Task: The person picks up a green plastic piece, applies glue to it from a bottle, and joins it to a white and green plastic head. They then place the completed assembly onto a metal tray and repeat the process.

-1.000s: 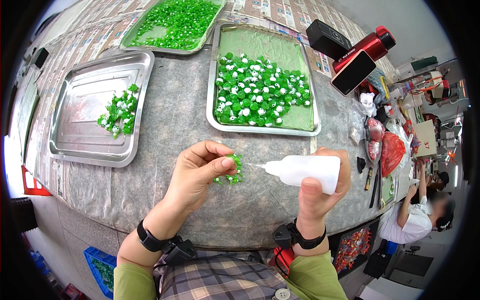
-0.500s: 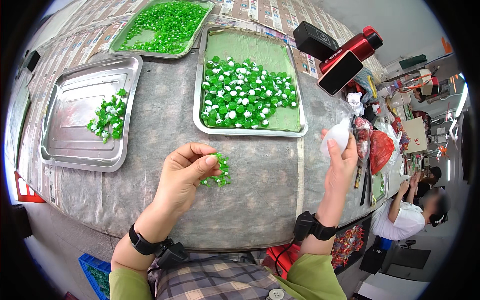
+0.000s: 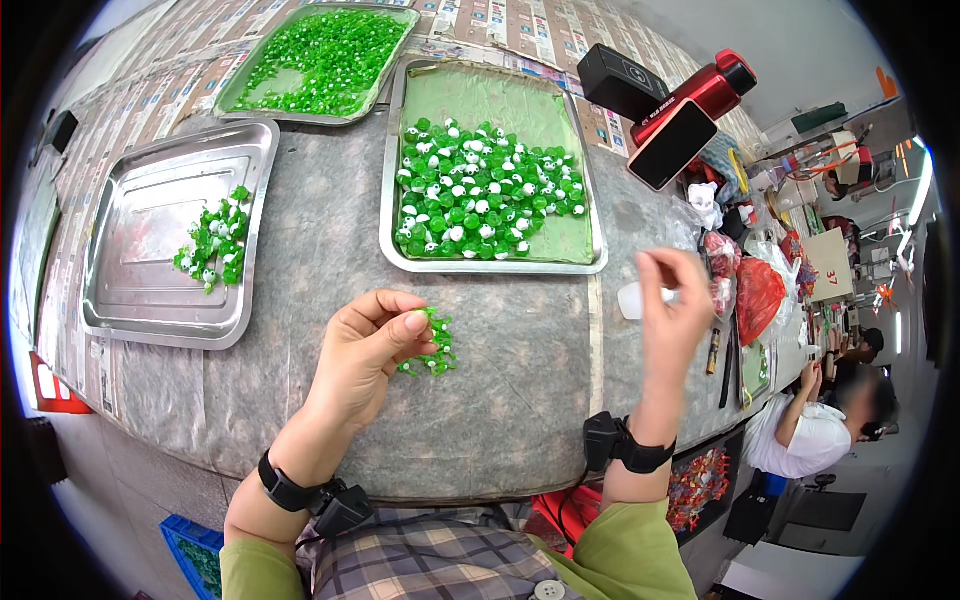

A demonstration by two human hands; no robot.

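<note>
My left hand (image 3: 368, 345) is closed in a pinch at the near middle of the table. Its fingertips hold a small green piece, mostly hidden by them. Just beyond the fingers lies a small cluster of green and white pieces (image 3: 438, 358). My right hand (image 3: 676, 305), slightly blurred, is over the right side with bent fingers and no object visible in its grip. Partly hidden behind it is a white squeeze bottle (image 3: 631, 301), apparently lying on the table. Ahead stands a metal tray (image 3: 490, 267) of round green and white beads (image 3: 480, 190).
At left, a metal tray (image 3: 125, 270) holds a few green pieces. A far tray (image 3: 225, 100) is full of small green pieces. A phone (image 3: 672, 145), black box (image 3: 620, 82) and red flask (image 3: 705, 92) stand at back right. Plastic bags (image 3: 757, 300) crowd the right edge; a person (image 3: 812, 425) sits beyond.
My right hand has let go of the white squeeze bottle, which is now lower beside it. The left hand keeps its pinch in nearly the same place.
</note>
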